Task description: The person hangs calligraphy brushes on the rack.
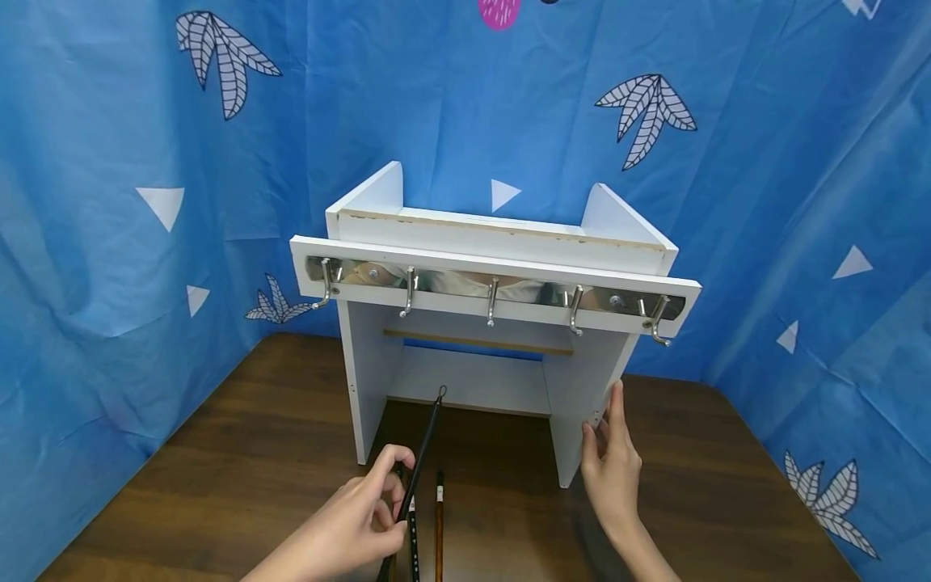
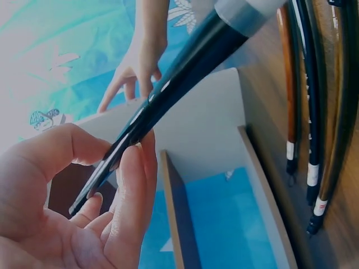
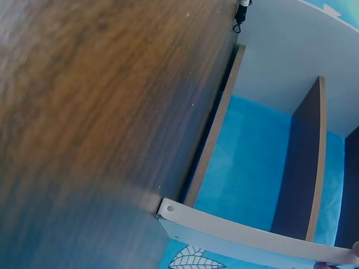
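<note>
My left hand pinches a long black-handled calligraphy brush with a hanging loop at its far end. That brush slants forward, its loop in front of the opening of a white shelf unit. In the left wrist view the thumb and fingers close around the dark handle, and a pale grey-white section shows at its near end. My right hand touches the unit's right side panel near its lower front edge, fingers extended. Several more brushes lie on the table, among them a brown-handled one and a black one with white lettering.
A metal strip with several hooks runs across the unit's front board. Cross boards span its inside at the back. The wooden table extends to both sides, and a blue patterned curtain hangs behind and around it.
</note>
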Demonstrator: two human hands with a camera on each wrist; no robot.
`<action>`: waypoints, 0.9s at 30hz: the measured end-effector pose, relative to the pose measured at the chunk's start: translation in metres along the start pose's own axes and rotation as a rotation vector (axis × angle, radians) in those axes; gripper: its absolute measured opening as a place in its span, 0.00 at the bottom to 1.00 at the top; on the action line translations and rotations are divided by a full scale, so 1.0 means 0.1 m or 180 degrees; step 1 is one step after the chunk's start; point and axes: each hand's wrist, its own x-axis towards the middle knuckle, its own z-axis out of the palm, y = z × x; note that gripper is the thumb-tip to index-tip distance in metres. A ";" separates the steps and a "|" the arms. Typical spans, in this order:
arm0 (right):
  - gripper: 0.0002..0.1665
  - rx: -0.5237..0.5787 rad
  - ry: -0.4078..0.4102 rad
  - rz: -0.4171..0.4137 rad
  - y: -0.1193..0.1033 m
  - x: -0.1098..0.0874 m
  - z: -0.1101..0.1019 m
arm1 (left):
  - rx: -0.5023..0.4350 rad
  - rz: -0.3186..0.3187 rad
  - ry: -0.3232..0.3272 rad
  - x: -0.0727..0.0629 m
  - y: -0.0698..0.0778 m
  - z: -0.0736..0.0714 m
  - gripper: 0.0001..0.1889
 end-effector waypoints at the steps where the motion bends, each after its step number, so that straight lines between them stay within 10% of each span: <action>1: 0.56 -0.0002 -0.0003 0.0003 0.00 0.00 0.00 | 0.0015 0.0008 0.0015 0.00 0.01 0.00 0.30; 27: 0.56 0.0041 0.0024 -0.0023 0.01 0.00 0.01 | 0.0183 0.0108 0.0127 0.12 0.23 0.02 0.27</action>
